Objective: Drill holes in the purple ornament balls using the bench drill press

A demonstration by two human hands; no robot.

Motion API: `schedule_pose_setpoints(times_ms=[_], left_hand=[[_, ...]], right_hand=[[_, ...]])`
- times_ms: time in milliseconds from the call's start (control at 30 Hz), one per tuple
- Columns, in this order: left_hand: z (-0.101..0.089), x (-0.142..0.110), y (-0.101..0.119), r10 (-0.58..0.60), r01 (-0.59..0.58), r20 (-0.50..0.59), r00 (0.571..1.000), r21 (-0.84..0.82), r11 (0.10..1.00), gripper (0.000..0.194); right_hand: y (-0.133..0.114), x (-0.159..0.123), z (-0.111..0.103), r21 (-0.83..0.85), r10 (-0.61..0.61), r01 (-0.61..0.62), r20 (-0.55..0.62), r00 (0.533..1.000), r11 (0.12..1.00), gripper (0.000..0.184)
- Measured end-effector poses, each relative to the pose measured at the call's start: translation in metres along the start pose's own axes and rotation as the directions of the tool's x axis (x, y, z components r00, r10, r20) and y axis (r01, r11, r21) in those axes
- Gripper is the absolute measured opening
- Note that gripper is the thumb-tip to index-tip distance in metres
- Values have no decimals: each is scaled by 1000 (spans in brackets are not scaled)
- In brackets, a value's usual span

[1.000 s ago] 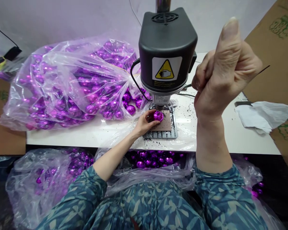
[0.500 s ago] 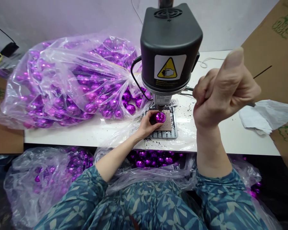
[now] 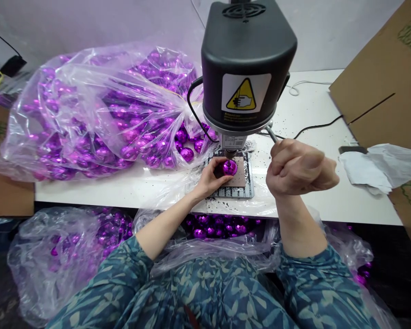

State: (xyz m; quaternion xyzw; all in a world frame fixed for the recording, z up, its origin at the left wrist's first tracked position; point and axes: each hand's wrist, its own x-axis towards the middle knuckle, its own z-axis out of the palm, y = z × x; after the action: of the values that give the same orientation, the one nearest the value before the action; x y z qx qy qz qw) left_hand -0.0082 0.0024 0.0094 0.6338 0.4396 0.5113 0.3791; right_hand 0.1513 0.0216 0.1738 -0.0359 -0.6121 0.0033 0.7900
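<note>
A shiny purple faceted ball point(image 3: 229, 167) rests on a brown board point(image 3: 239, 179) over the slotted metal base point(image 3: 249, 191). My left hand point(image 3: 210, 179) grips the ball from its left side between thumb and fingers. Directly above it stands the black drill press point(image 3: 248, 55), its tip down at the top of the ball; whether it has gone in I cannot make out. To the right, my right hand point(image 3: 296, 168) is closed around the end of the drill press lever point(image 3: 271, 133), whose metal rod shows just above the fist.
A large clear plastic bag point(image 3: 99, 114) of purple balls lies left of the machine. More balls point(image 3: 222, 226) sit in a plastic-lined space below the table's front edge. Cardboard point(image 3: 380, 87) and white paper point(image 3: 366, 171) are at right. Dark shavings litter the white table point(image 3: 106, 189).
My right hand has come down and slightly left with the lever, which now points downward to the right. My left hand and the ball have stayed in place.
</note>
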Motion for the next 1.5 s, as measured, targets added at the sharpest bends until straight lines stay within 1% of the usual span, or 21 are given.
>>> schedule_pose_setpoints(times_ms=[167, 300, 367, 467, 533, 600, 667, 700, 767, 800, 833, 900, 967, 1033, 1133, 1200, 1267, 1333, 1367, 1433, 1500], left_hand=[[0, -1, 0, -11, 11, -8, 1000, -13, 1000, 60], [1, -1, -1, -23, 23, -18, 1000, -16, 1000, 60], [2, 1, -1, -22, 22, -14, 1000, -20, 1000, 60], [3, 2, 4, -19, 18, -27, 999, -19, 1000, 56], [1, -4, 15, -16, 20, -66, 998, 52, 998, 54], [-3, -20, 32, 19, -4, -83, 996, 178, 984, 51], [-11, -46, 51, 83, -86, 23, 996, 296, 951, 46], [-16, -60, 60, 111, -150, 132, 985, 336, 930, 44], [-27, -83, 72, 136, -274, 346, 928, 389, 879, 47], [-34, -89, 74, 137, -315, 405, 904, 413, 854, 50], [-41, -90, 73, 142, -338, 420, 897, 441, 831, 51], [-59, -75, 62, 168, -326, 330, 929, 515, 793, 40], [-79, -42, 44, 181, -248, 170, 969, 607, 755, 27], [-98, -4, 24, 130, -140, 69, 989, 715, 685, 32], [-120, 40, 6, -25, -86, 124, 992, 803, 590, 37], [-125, 51, 6, -74, -84, 155, 985, 810, 580, 35], [-124, 49, 17, -20, -67, 103, 994, 766, 639, 36], [-116, 37, 31, 61, -31, -29, 998, 613, 789, 41], [-110, 30, 38, 62, -11, -92, 994, 478, 878, 44], [-92, 17, 45, -46, 62, -122, 992, 131, 989, 45], [-72, 6, 43, -188, 183, -23, 982, -156, 971, 49]], right_hand=[[9, -12, -5, 70, -78, 77, 8, 997, 995, 42], [8, -19, -6, 54, -75, 75, 8, 997, 996, 53], [3, -11, -2, 13, 7, -6, -34, 999, 1000, 56], [0, 18, 12, -61, 173, -181, -113, 978, 982, 54], [2, 40, 21, -76, 297, -309, -135, 945, 948, 54], [7, 57, 27, -45, 392, -399, -111, 913, 916, 54], [12, 65, 30, -7, 439, -441, -83, 895, 897, 54], [13, 67, 30, 5, 446, -447, -76, 892, 894, 54], [14, 66, 29, 12, 443, -444, -89, 892, 896, 53], [14, 65, 29, 9, 439, -441, -95, 893, 898, 52], [13, 64, 29, 3, 440, -441, -96, 893, 897, 51], [12, 62, 28, -3, 436, -439, -104, 894, 899, 51], [13, 61, 29, -11, 435, -439, -116, 893, 899, 52], [15, 60, 29, -25, 430, -437, -135, 893, 899, 56], [17, 60, 29, -36, 421, -430, -146, 895, 902, 59], [18, 60, 29, -27, 412, -420, -146, 900, 907, 58], [18, 60, 29, -13, 405, -411, -149, 902, 912, 58], [18, 60, 29, -4, 400, -405, -147, 905, 914, 57], [18, 59, 30, -1, 402, -406, -141, 905, 914, 56], [17, 59, 30, 7, 401, -404, -144, 905, 915, 54], [16, 60, 31, 20, 391, -393, -155, 907, 919, 53]])
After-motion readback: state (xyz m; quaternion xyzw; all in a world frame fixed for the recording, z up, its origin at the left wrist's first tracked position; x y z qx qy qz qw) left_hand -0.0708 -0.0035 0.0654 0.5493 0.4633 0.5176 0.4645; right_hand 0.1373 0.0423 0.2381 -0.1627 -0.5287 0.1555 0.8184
